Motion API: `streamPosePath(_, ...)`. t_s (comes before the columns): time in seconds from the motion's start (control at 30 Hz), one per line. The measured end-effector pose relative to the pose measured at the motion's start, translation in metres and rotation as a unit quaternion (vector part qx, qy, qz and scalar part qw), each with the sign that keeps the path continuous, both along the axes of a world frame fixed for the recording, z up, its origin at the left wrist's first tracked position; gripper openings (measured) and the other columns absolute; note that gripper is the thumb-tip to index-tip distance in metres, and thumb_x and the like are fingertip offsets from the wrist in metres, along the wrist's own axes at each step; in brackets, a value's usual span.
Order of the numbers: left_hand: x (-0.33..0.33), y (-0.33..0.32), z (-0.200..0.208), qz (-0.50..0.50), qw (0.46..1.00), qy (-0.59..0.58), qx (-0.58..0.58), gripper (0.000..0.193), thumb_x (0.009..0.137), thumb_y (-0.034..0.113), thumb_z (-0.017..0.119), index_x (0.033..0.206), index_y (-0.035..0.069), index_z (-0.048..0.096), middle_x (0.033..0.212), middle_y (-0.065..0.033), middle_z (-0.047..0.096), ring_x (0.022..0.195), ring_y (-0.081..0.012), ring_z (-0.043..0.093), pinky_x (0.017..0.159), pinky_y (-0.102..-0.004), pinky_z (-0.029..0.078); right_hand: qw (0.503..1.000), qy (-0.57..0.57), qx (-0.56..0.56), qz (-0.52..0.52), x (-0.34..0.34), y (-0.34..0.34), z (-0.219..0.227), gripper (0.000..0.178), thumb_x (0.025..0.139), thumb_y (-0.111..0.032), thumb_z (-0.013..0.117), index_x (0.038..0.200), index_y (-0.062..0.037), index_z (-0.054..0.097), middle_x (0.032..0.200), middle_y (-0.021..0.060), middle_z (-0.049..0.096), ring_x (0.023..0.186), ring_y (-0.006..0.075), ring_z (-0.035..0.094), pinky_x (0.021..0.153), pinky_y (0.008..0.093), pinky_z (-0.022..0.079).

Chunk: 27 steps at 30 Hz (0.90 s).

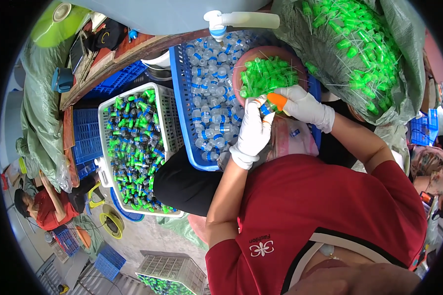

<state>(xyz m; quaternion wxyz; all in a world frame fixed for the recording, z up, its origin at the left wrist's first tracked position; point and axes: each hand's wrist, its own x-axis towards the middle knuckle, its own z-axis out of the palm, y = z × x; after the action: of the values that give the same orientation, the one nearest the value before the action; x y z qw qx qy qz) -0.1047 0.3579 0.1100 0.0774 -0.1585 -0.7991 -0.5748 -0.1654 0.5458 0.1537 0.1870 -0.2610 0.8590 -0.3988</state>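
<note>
I see my gloved left hand [253, 130] closed round a small bottle [266, 108], and my right hand [302, 105] pinching its cap at two o'clock, below the bowl [241, 66].

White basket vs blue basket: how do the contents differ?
The white plastic slotted basket holds small clear bottles fitted with green caps; the blue plastic slotted basket holds small clear bottles without green caps. The white one sits further to the person's left; the blue one lies right by both white-gloved hands. Both are rectangular and nearly full.
</note>
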Motion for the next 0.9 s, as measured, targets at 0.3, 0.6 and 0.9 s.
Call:
streamPosePath(0.3,0.003,-0.011,-0.012,-0.088,0.982,-0.126,0.113,0.040,0.091,-0.004,0.060,0.127,-0.001,0.043,0.121,-0.0206,0.053,0.112,-0.0321,0.056,0.100,-0.0374,0.045,0.993,0.113,0.016,0.041,0.012,0.001,-0.004,0.030,0.095,-0.030,0.062,0.110,-0.0036,0.060,0.102,0.0182,0.067,0.088,0.0390,0.065,0.077,0.0455,0.051)
streamPosePath(0.6,0.011,-0.014,-0.006,-0.106,0.981,-0.135,0.095,0.038,0.092,-0.004,0.059,0.127,-0.001,0.043,0.119,-0.0191,0.054,0.112,-0.0309,0.056,0.099,-0.0362,0.045,0.997,0.068,0.036,0.029,0.026,0.003,-0.004,0.026,0.093,-0.025,0.065,0.101,0.0002,0.061,0.098,0.0201,0.065,0.087,0.0404,0.064,0.074,0.0424,0.050)
streamPosePath(0.9,0.019,-0.047,0.014,-0.001,0.997,-0.040,-0.058,0.039,0.092,0.002,0.062,0.128,-0.002,0.048,0.118,-0.0192,0.057,0.115,-0.0296,0.055,0.099,-0.0380,0.044,0.973,-0.181,-0.138,-0.041,0.027,-0.012,-0.021,0.028,0.088,-0.016,0.071,0.108,-0.0003,0.059,0.107,0.0173,0.062,0.097,0.0370,0.062,0.085,0.0389,0.051)
